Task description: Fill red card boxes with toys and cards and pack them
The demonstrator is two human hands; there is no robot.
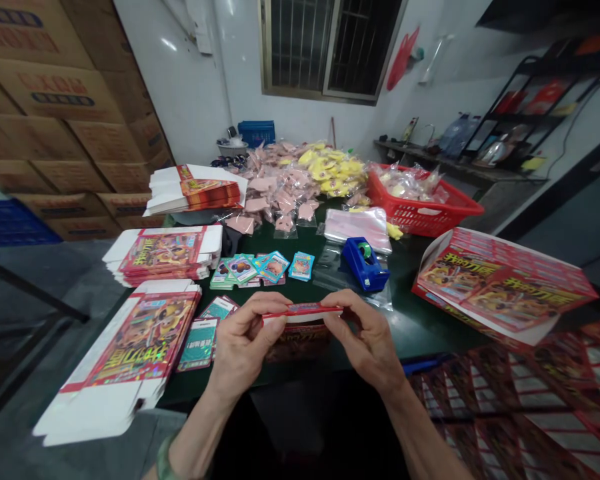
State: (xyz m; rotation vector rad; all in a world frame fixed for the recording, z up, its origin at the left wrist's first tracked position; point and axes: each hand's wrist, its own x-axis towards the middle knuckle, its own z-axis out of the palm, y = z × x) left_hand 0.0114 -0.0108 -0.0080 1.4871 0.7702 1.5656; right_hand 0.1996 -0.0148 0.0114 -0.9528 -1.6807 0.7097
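My left hand (244, 341) and my right hand (369, 341) both pinch a small red printed box (303, 319), held edge-on above the near edge of the dark green table (410, 313). Each hand grips one end, fingers closed on it. Just left of my left hand lie teal card packs (199, 341). A stack of flat unfolded red and white box blanks (130, 353) lies further left.
A blue tape dispenser (364, 263) sits past the box. Small cards (260, 268) lie in a row behind. More box blanks (165, 253) lie at the left, filled red boxes (500, 283) at the right, a red basket (420, 207) and bagged items (300, 177) farther back.
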